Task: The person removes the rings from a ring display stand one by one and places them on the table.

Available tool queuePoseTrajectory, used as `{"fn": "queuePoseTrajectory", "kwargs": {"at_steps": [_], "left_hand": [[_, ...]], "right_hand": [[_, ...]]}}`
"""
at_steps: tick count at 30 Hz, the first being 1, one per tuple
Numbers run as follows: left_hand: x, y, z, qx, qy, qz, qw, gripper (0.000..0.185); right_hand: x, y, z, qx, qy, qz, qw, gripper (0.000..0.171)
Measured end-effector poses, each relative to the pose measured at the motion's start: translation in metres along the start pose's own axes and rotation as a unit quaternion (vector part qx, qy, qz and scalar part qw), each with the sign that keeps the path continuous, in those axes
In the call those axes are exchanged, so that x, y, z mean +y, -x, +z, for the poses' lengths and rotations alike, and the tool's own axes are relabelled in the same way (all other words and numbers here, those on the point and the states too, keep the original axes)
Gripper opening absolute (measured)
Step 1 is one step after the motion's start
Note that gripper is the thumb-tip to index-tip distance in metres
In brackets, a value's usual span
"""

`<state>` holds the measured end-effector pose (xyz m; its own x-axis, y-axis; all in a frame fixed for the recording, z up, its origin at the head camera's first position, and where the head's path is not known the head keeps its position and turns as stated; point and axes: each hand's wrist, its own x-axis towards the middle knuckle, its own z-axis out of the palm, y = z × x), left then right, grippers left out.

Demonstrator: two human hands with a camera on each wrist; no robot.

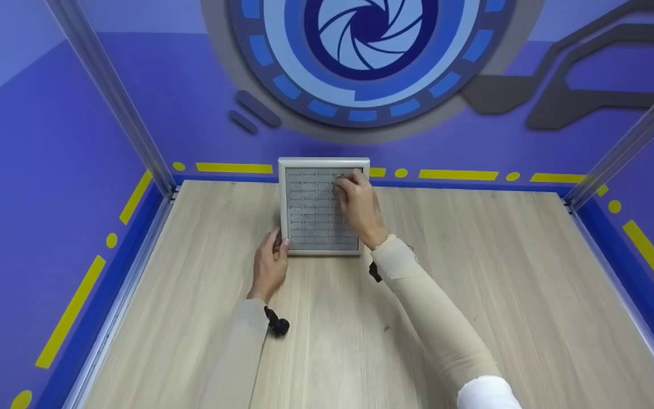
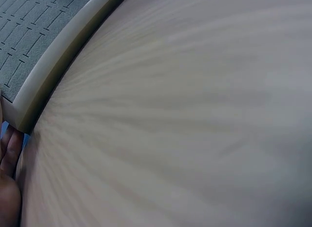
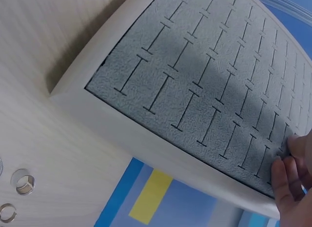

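Light wood-grain table (image 1: pixel 474 295) sitting in a purple booth, with yellow dashes and dots (image 1: pixel 457 174) running along a blue border at the table's edge. Back wall has a big blue-and-white aperture-style circle (image 1: pixel 369 34), and a couple of small metal rings (image 3: pixel 22 182) lie on the table.

Surface (image 1: pixel 474 295): light wood-grain laminate, grain running toward the far wall, bounded by blue edging.

Tray (image 1: pixel 287 204): square, pale frame, grey foam insert cut with rows of slits. It lies flat at the far middle of the surface, far edge by the wall.

Rings (image 3: pixel 22 182): right wrist view shows 2 small metal ones and the edge of a 3rd on the bare wood, apart from the tray.
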<state>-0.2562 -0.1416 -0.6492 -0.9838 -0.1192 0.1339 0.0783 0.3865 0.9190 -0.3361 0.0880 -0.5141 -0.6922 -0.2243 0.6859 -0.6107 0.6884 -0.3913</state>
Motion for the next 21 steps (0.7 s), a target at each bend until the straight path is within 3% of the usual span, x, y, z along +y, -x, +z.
{"fn": "queuePoseTrajectory", "kwargs": {"at_steps": [21], "left_hand": [[0.0002, -0.0009, 0.0013, 0.002, 0.029, -0.01, 0.9995, 0.05]], "right_hand": [[-0.0004, 0.0001, -0.0049, -0.016, -0.012, -0.005, 1.0, 0.012]]}}
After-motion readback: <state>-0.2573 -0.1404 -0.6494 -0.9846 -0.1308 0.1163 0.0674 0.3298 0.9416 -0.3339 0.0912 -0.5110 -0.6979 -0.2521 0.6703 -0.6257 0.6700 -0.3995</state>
